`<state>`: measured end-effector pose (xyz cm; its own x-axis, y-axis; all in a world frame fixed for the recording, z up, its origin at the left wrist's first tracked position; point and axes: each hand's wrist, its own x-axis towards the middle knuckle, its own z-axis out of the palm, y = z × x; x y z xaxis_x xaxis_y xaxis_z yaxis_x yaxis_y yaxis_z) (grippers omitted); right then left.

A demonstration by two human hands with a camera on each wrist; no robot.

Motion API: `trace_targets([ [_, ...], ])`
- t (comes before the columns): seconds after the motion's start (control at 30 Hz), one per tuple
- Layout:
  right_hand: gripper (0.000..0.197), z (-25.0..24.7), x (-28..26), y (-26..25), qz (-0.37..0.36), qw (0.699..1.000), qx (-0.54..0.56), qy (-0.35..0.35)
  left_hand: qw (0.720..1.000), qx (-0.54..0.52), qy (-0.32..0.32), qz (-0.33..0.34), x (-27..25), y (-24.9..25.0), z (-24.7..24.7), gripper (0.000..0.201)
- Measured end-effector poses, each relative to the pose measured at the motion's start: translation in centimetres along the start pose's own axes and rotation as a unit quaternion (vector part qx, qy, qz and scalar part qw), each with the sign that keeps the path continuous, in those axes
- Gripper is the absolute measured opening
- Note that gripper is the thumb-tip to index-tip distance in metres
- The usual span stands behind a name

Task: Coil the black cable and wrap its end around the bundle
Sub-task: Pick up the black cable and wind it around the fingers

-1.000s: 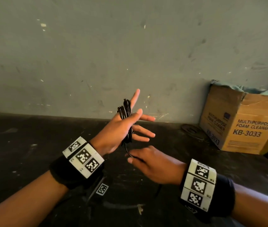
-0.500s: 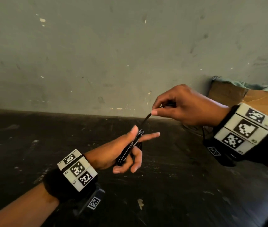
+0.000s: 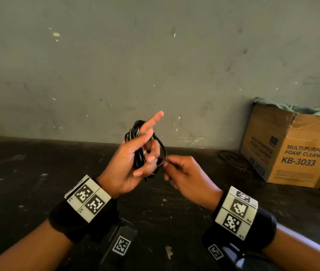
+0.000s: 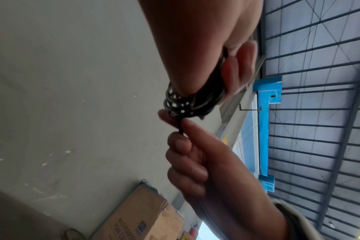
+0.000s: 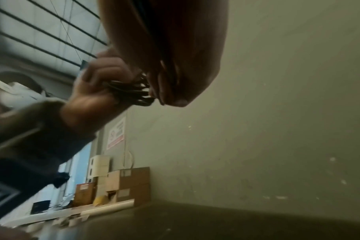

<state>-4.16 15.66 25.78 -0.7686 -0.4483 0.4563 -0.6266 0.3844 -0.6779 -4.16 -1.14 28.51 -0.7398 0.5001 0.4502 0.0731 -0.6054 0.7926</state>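
Above the middle of the dark table (image 3: 38,182), clear of its surface, the black cable (image 3: 138,145) was recorded as a small bundle of several loops, gathered upright in the left hand (image 3: 129,163). Its strands were seen to be thin, glossy and closely packed. It was judged light and limp, easily bent, with enough spring that loose loops could slip apart if the hold were relaxed; the smooth sheath was judged liable to slide between fingers.

The bundle was gripped by the left hand with thumb and lower fingers curled round its middle, the index finger held out straight above it. One free loop was noted standing out to the right of the bundle, leading to the right hand (image 3: 186,175). The free end was pinched between thumb and forefinger of the right hand, just beside the bundle, the remaining fingers curled in. A short tail was seen hanging below the left hand.

The best holding point was judged to be the waist of the bundle, where all the loops cross, with the free end taken close to the bundle so that the wrap can be drawn snug.

At the right rear corner of the table, against the grey wall (image 3: 155,65), a cardboard box (image 3: 295,153) was noted, well apart from the hands.
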Motion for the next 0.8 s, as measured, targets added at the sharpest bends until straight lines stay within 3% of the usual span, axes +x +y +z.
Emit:
trace_targets([
  [0.1,0.03,0.8,-0.6,-1.0,0.004,0.994,-0.085,-0.067,0.996,0.052,0.06,0.026,0.0,0.3,-0.4,0.047],
  [0.17,0.024,0.9,-0.9,-2.0,0.005,0.981,-0.151,-0.123,0.988,0.116,0.097,0.025,-0.1,0.2,-0.7,0.047],
  [0.23,0.018,0.8,-1.1,-2.8,-0.021,0.96,-0.233,-0.152,0.975,0.19,0.118,0.002,-0.1,-0.2,-0.9,0.046],
  [0.37,0.016,-0.3,-1.1,-4.9,-0.124,0.918,-0.346,-0.147,0.944,0.289,0.135,-0.09,-0.4,-0.9,-0.5,0.042],
  [0.5,0.015,-2.1,-0.4,-5.5,-0.167,0.907,-0.352,-0.159,0.931,0.309,0.08,-0.179,-1.1,-1.7,0.3,0.038],
  [0.63,0.026,-2.5,-0.5,-4.1,-0.213,0.899,-0.352,-0.151,0.932,0.264,-0.013,-0.25,-1.4,-2.6,0.2,0.084],
  [0.8,0.033,-2.1,-1.1,-2.6,-0.242,0.9,-0.35,-0.094,0.946,0.155,-0.046,-0.28,-1.6,-3.4,0.4,0.089],
])
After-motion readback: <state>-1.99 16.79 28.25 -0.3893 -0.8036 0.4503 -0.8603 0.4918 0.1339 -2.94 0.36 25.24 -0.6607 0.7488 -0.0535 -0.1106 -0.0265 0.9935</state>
